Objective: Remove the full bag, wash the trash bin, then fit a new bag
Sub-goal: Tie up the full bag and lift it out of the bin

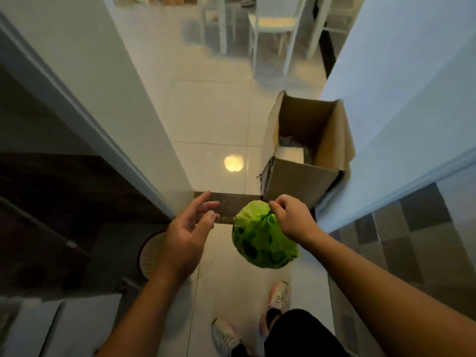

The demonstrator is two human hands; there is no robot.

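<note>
Full green bag (262, 238) hanging in mid-air, knotted at the top, pinched at the tied neck by the right hand (288, 217) with fingers curled round the dark drawstring. Held that way, probably, to keep the mouth sealed and the load clear of the floor and the legs during carrying. Hanging right of centre, near the doorway threshold (226, 199), just this side of the open cardboard box (306, 150) standing against the right wall. Box flaps up, some pale contents at the bottom; possibly the drop-off spot for the bag, though not certain. Right forearm reaching in from the near right, wrist bent down over the knot, knuckles toward the far side. Left hand (190, 228) released and holding nothing, palm turned inward toward the bag, fingers loosely spread and slightly bent, thumb up, well apart from the plastic; seemingly ready to steady or support the bag. Left forearm rising from the near left. Round white trash bin (152, 251) low on the left, partly hidden behind the left wrist, bagless as far as visible, beside the dark cabinet. Two sneakers on the pale tiled floor at the near edge. Removal step apparently done; washing and fitting a new bag not yet begun.
</note>
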